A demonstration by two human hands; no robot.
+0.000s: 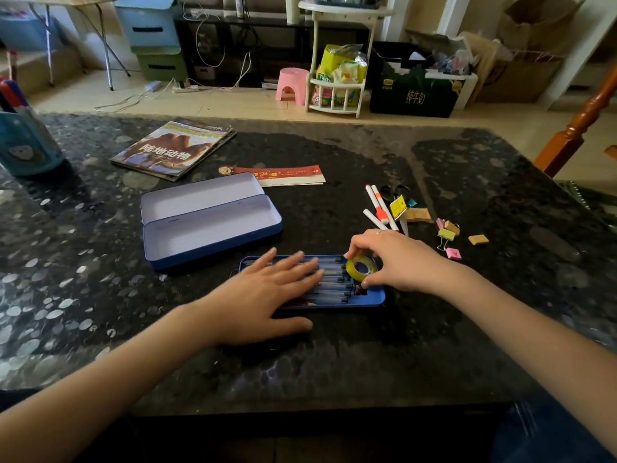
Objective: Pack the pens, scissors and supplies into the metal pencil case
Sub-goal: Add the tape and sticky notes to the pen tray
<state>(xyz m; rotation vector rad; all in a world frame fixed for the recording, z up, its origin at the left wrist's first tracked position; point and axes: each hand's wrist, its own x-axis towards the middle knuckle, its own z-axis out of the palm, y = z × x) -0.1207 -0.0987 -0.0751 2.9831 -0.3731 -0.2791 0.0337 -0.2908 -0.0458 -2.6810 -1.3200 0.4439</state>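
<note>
Tape roll [361,268] pinched by right hand [397,259] over blue tray [375,299] (pens inside).

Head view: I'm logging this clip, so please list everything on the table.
pencil case: one, blue, open and lying hollow, left of centre
inner tray: one, blue, near edge, pens lying in it
tape roll: one, yellow, over the tray's right end
markers: three, white, right
scissors: one, black handles, behind markers
binder clips: several, yellow and pink, far right
magazines: small stack, back left
left hand: flat over the pens
right hand: pinching the tape roll
</note>
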